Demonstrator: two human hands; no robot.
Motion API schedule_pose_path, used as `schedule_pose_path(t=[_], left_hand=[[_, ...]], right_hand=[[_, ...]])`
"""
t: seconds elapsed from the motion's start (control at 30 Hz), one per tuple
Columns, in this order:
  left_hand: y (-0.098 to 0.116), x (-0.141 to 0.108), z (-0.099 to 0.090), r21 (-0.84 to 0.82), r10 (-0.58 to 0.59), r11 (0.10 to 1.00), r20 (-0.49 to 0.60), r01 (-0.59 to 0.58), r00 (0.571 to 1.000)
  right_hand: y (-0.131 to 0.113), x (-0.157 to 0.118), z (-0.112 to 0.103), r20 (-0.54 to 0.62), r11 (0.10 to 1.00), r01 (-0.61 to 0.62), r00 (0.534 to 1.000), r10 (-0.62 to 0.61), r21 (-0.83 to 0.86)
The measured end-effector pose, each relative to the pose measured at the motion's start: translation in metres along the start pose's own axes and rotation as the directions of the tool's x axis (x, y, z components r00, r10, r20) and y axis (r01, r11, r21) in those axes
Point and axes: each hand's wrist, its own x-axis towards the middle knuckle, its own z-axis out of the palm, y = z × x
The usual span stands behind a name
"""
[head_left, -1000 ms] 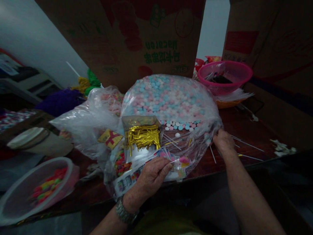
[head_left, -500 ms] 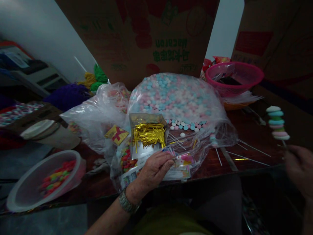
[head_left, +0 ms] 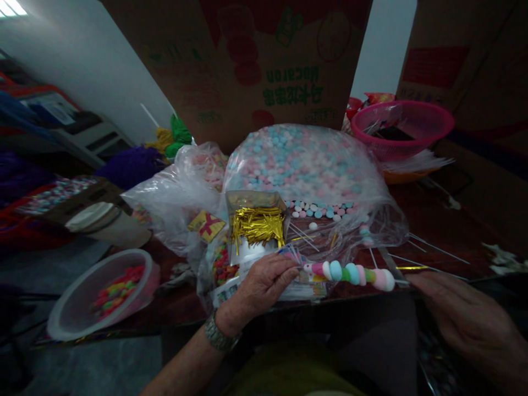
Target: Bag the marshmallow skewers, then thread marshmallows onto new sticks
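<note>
Left hand [head_left: 268,280] pinches wrapper [head_left: 307,270]; right hand [head_left: 470,313] grips candy skewer [head_left: 355,273] by its stick, seemingly, tip at wrapper.

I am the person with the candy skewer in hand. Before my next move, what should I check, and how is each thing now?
1. Right hand holds the bare stick end of the candy skewer: ok.
2. Left hand holds the small printed wrapper: ok.
3. Skewer roughly in line with the wrapper: ok.
4. Skewer's far end inside the wrapper: cannot tell; the two overlap in this view.
5. Gold ties uncovered and near the left hand: ok.
6. Table free of stray items: not ok; loose sticks and a loose white candy lie there.
</note>
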Motion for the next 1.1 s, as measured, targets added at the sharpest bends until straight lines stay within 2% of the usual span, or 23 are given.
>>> schedule_pose_path(t=[0.17, 0.27, 0.4, 0.5, 0.63, 0.8, 0.9, 1.0, 1.1], left_hand=[[0.003, 0.003, 0.003, 0.002, 0.021, 1.0, 0.081, -0.021, 0.996], [0.007, 0.006, 0.007, 0.043, 0.039, 0.998, 0.136, -0.045, 0.99], [0.011, 0.009, 0.013, 0.185, 0.05, 0.978, 0.255, -0.099, 0.966], [0.011, 0.013, 0.017, 0.271, 0.02, 0.957, 0.302, -0.106, 0.953], [0.012, 0.019, 0.025, 0.254, -0.057, 0.967, 0.339, -0.032, 0.939], [0.022, 0.025, 0.032, 0.266, -0.087, 0.964, 0.356, -0.012, 0.931], [0.025, 0.027, 0.038, 0.29, -0.067, 0.956, 0.343, -0.038, 0.937], [0.026, 0.028, 0.047, 0.344, -0.056, 0.937, 0.333, -0.066, 0.941], [0.029, 0.026, 0.05, 0.393, -0.062, 0.914, 0.374, -0.098, 0.925]], right_hand=[[0.0, 0.002, -0.003, 0.121, 1.0, -0.024, 0.992, 0.023, 0.008], [-0.007, 0.008, 0.004, 0.123, 0.996, -0.048, 0.992, 0.039, 0.073], [-0.019, 0.02, 0.015, 0.143, 0.985, -0.088, 0.987, 0.067, 0.147], [-0.027, 0.029, 0.022, 0.236, 0.976, -0.11, 0.97, 0.064, 0.185], [-0.04, 0.044, 0.034, 0.343, 0.968, -0.121, 0.938, 0.04, 0.218], [-0.056, 0.06, 0.052, 0.493, 0.953, -0.153, 0.87, 0.004, 0.261], [-0.063, 0.065, 0.058, 0.469, 0.94, -0.183, 0.883, 0.028, 0.288], [-0.074, 0.065, 0.065, 0.385, 0.892, -0.244, 0.919, 0.088, 0.379], [-0.081, 0.062, 0.075, 0.294, 0.84, -0.259, 0.948, 0.126, 0.477]])
